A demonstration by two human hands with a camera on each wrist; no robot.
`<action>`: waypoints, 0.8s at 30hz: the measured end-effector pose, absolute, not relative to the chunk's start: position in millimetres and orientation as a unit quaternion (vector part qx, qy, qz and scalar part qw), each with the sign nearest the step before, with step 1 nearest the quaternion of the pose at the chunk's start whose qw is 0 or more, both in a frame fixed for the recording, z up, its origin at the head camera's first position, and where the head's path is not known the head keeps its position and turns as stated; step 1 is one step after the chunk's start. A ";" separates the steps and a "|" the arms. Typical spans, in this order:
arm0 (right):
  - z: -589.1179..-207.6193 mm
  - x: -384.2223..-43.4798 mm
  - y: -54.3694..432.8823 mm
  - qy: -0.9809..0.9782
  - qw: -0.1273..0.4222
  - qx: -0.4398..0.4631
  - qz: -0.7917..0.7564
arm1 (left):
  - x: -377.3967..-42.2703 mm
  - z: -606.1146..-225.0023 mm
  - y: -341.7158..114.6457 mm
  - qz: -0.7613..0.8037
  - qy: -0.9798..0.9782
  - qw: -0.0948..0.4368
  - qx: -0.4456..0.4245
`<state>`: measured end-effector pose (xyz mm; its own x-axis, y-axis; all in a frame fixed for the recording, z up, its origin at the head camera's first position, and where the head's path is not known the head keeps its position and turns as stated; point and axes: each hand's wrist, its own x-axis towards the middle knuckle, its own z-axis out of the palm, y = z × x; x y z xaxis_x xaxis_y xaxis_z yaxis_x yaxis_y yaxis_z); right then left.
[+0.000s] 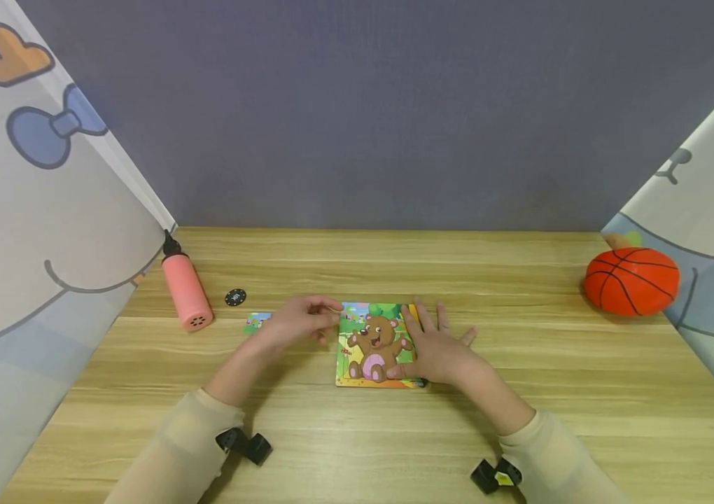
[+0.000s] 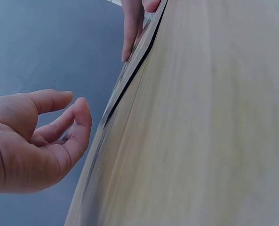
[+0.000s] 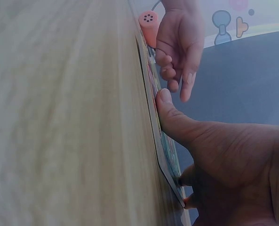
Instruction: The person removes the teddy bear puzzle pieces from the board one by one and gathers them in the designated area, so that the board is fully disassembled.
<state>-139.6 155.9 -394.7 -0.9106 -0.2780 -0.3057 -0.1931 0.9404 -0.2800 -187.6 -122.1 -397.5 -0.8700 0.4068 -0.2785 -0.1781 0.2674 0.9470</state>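
A jigsaw puzzle (image 1: 369, 350) with a brown bear on it lies on the wooden table, in front of the person. The left hand (image 1: 300, 322) hovers by the puzzle's upper left corner. In the left wrist view the left hand (image 2: 40, 136) has loosely bent fingers with nothing seen between them. The right hand (image 1: 442, 353) rests on the puzzle's right side with fingers spread, its thumb across the lower part. Close up, the right thumb (image 3: 172, 115) touches the board. A loose puzzle piece (image 1: 257, 322) lies left of the board, partly hidden by the left hand.
A black poker chip (image 1: 235, 297) lies flat beyond the loose piece. Farther left is a pink hand pump (image 1: 187, 290) with a black nozzle. An orange toy basketball (image 1: 632, 281) sits at the table's right edge. A grey panel (image 1: 388, 119) rises behind the table.
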 end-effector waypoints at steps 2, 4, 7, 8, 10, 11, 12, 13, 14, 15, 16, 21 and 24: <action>-394.4 -139.2 155.8 0.970 0.174 -0.121 -0.123 | -188.7 -397.8 -118.7 0.600 0.756 0.249 0.077; -394.4 -139.0 155.9 0.969 0.174 -0.121 -0.124 | -189.4 -397.3 -114.6 0.603 0.752 0.254 0.077; -394.4 -139.1 156.0 0.969 0.174 -0.120 -0.128 | -190.5 -397.1 -107.8 0.603 0.750 0.260 0.081; -394.4 -139.3 156.1 0.969 0.174 -0.120 -0.129 | -190.9 -397.3 -105.5 0.605 0.748 0.261 0.081; -394.3 -139.6 156.1 0.969 0.175 -0.119 -0.128 | -191.9 -398.2 -100.8 0.604 0.749 0.259 0.083; -394.3 -139.7 156.1 0.969 0.175 -0.118 -0.128 | -192.3 -399.1 -98.5 0.604 0.749 0.258 0.087; -394.3 -139.9 156.2 0.969 0.175 -0.118 -0.128 | -192.8 -400.0 -96.2 0.607 0.746 0.259 0.088; -394.2 -139.9 156.1 0.969 0.175 -0.119 -0.128 | -193.1 -400.9 -94.1 0.608 0.745 0.259 0.091; -394.2 -140.1 156.2 0.969 0.175 -0.119 -0.128 | -193.3 -401.4 -91.8 0.611 0.742 0.260 0.093; -394.2 -140.2 156.1 0.969 0.176 -0.119 -0.128 | -193.6 -402.0 -89.6 0.613 0.740 0.261 0.095; -394.1 -140.2 156.0 0.969 0.176 -0.120 -0.128 | -193.9 -402.7 -87.7 0.614 0.738 0.262 0.098; -394.1 -140.2 155.7 0.968 0.177 -0.121 -0.130 | -195.3 -405.2 -80.2 0.616 0.736 0.264 0.098; -393.9 -140.1 155.8 0.968 0.177 -0.121 -0.128 | -195.5 -405.6 -77.4 0.612 0.740 0.258 0.100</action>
